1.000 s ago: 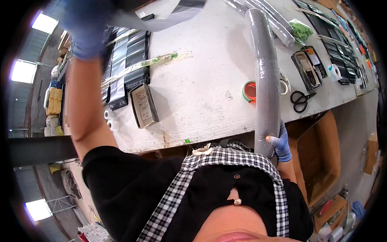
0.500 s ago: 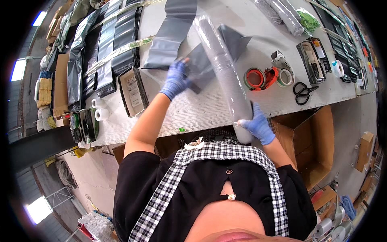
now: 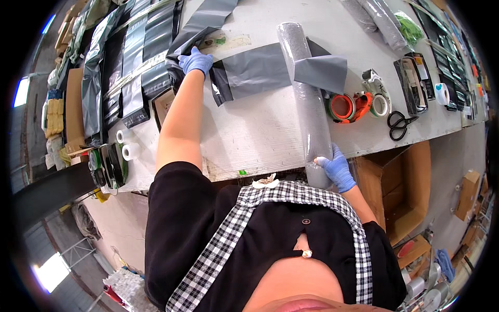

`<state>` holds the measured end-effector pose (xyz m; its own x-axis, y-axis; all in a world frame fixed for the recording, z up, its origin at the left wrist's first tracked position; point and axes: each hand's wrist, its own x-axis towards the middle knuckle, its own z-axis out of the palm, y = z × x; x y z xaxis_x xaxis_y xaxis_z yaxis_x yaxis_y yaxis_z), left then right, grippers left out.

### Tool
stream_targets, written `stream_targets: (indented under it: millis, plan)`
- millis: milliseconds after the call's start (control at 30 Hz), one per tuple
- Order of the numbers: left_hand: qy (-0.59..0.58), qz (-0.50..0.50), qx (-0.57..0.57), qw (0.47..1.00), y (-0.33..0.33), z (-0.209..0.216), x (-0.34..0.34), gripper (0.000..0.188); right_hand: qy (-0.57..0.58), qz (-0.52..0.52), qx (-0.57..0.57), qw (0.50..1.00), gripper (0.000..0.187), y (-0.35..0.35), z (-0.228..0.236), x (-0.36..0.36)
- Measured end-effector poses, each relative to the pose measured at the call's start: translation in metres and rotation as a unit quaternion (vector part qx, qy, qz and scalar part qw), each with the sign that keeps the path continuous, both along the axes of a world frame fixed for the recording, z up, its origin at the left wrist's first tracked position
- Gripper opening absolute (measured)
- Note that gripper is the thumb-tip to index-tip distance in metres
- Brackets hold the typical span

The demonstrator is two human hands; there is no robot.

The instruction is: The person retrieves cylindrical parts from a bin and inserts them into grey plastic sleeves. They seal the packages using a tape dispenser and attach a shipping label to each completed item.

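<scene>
My right hand [image 3: 337, 169] is closed around the lower end of a long grey roll [image 3: 307, 112] wrapped in clear film, which lies lengthwise over the table's near edge. Beneath the roll's upper part, a flat grey plastic bag [image 3: 254, 73] stretches sideways, and its right end folds up over the roll. On the left, my left hand [image 3: 196, 61] presses against another grey plastic bag [image 3: 200, 26], which is crumpled beside the fingers. Those fingers look spread apart, though the bag's folds partly hide their tips. Both hands wear blue gloves.
Tape rolls [image 3: 342, 106], a tape dispenser [image 3: 382, 101] and black scissors [image 3: 399, 125] lie right of the roll. More wrapped grey rolls [image 3: 382, 23] lie at the back right. Stacked grey bags [image 3: 156, 47] fill the left. A cardboard box [image 3: 395, 182] stands below the table's right edge.
My left hand has moved left and away from me, pushing the upper bag leftward into folds. The lower bag now lies flatter, its right end over the roll. The roll has shifted slightly right.
</scene>
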<state>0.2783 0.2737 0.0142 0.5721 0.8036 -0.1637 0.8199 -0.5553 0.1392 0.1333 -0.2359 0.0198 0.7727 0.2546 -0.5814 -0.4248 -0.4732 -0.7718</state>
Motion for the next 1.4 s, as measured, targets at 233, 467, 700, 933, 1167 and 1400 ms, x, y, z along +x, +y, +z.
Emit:
stream_targets:
  millis: [233,467,700,933,1167,1400]
  plan:
    - [-0.026,0.035,0.158,0.987,0.079,-0.025,0.000,0.066,-0.040,-0.050,-0.004,0.998,0.069,-0.016,-0.002,0.017]
    - [0.004,-0.096,0.100,0.990,0.078,0.027,-0.006,0.068,-0.028,-0.073,0.012,0.997,0.070,-0.047,-0.002,0.045]
    - [-0.072,-0.650,-0.021,0.756,-0.055,0.032,-0.004,0.068,0.010,-0.049,0.123,0.991,0.075,-0.042,0.035,0.047]
    - [-0.013,-0.466,0.106,0.878,-0.097,0.016,-0.003,0.078,0.094,-0.045,0.284,0.953,0.072,-0.023,0.079,0.060]
    - [0.048,-0.424,0.136,0.894,-0.147,0.033,-0.037,0.075,0.046,-0.056,0.262,0.962,0.076,-0.054,0.085,0.044]
    - [-0.162,-0.493,-0.055,0.853,-0.161,-0.001,-0.038,0.036,0.100,-0.003,0.159,0.982,0.068,-0.111,0.056,-0.020]
